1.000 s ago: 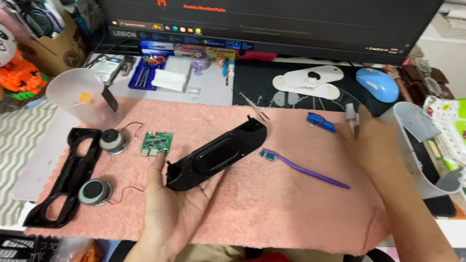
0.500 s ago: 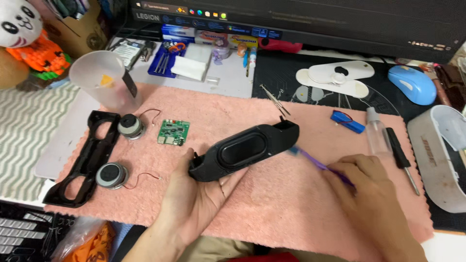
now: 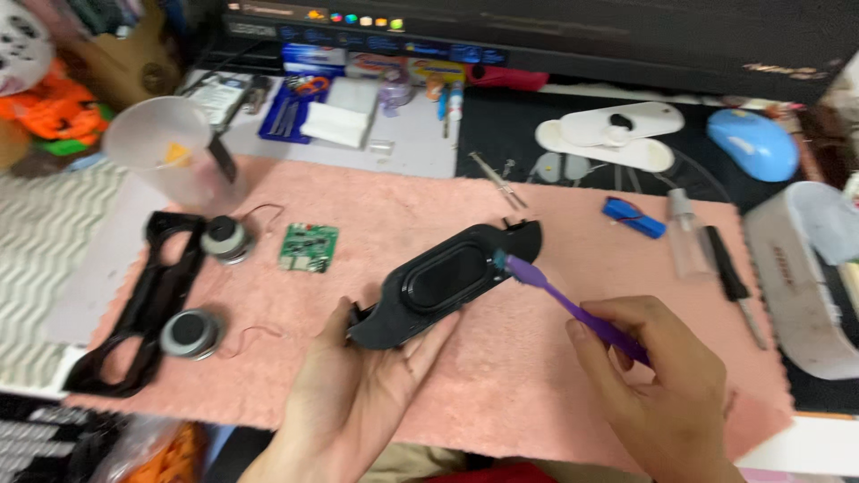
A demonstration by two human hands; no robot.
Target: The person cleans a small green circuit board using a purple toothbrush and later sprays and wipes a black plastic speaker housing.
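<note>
Purple toothbrush (image 3: 573, 309), lying on the pink mat (image 3: 501, 394) a second ago, is now clasped in the right hand (image 3: 667, 394), its head brought against the black speaker housing (image 3: 443, 284). That housing is gripped at its near end by the left hand (image 3: 358, 398), fingers curled beneath. Farther off, a green circuit board (image 3: 309, 247) and two round speaker drivers (image 3: 191, 332) are seen beside a black frame (image 3: 148, 300).

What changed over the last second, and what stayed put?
The right hand left the mat's far right edge, picked up the purple toothbrush and brought its head to the black speaker panel. The left hand kept holding that panel; green circuit board and loose speakers stayed put.
</note>
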